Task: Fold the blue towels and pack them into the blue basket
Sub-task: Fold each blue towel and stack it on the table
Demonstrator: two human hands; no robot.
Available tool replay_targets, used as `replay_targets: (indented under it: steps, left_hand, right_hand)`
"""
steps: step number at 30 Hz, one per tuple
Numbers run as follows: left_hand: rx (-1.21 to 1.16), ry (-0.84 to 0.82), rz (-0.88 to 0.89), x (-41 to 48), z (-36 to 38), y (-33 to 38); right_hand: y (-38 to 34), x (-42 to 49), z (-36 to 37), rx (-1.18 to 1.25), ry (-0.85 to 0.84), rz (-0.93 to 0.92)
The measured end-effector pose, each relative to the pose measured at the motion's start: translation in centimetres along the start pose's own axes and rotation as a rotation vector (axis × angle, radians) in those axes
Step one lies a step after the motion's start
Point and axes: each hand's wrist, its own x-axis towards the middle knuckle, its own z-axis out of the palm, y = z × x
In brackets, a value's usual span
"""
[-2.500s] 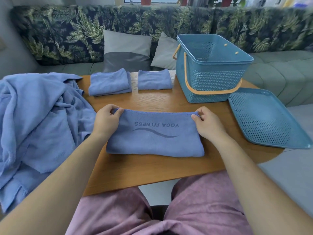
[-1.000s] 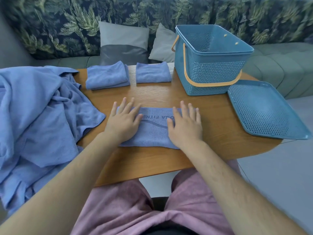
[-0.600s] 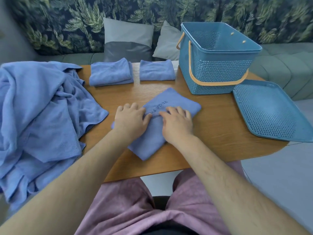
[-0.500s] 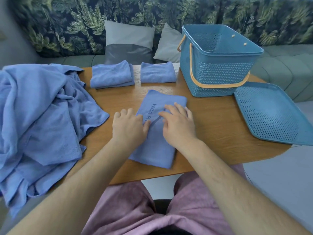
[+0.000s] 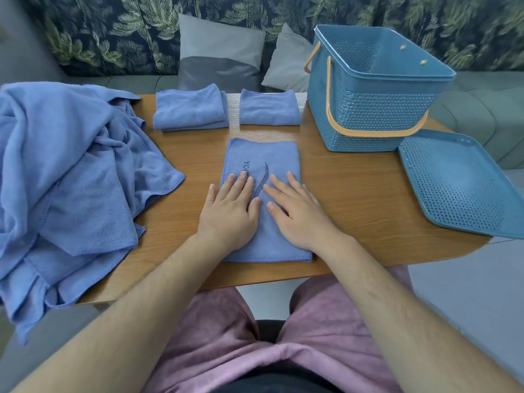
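Turned since a moment ago, the folded towel [image 5: 263, 154] lies lengthwise before us on the table [image 5: 354, 199]. We press our left hand [image 5: 229, 215] and right hand [image 5: 300, 219] flat on it, fingers straight. The blue basket [image 5: 368, 114] stands apart, far right.

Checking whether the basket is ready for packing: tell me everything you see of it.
The basket is blue plastic with perforated walls, rectangular, its orange handle folded down round the front. It stands upright and lidless on the table at the far right. What shows of its inside is empty.
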Motion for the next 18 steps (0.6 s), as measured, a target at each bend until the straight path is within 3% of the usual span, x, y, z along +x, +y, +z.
replay_targets:
  steps: [3, 9, 15, 18]
  left_hand:
    - [-0.014, -0.02, -0.005, 0.0, -0.3, -0.1]
    - [-0.076, -0.107, 0.261, -1.6, -1.3, -3.0]
    - [-0.239, -0.104, 0.39, -2.6, -1.7, -4.6]
    - [-0.379, -0.084, 0.4, -2.6, -1.8, -4.8]
  right_hand:
    - [1.1, -2.1, -0.4, 0.006, -0.003, -0.031]
    - [2.7, -4.0, -0.9, 0.0, 0.055, -0.02]
    - [3.2, -4.9, -1.4, 0.237, 0.126, -0.189]
    - [3.7, -5.3, -2.8, 0.298, 0.005, -0.18]
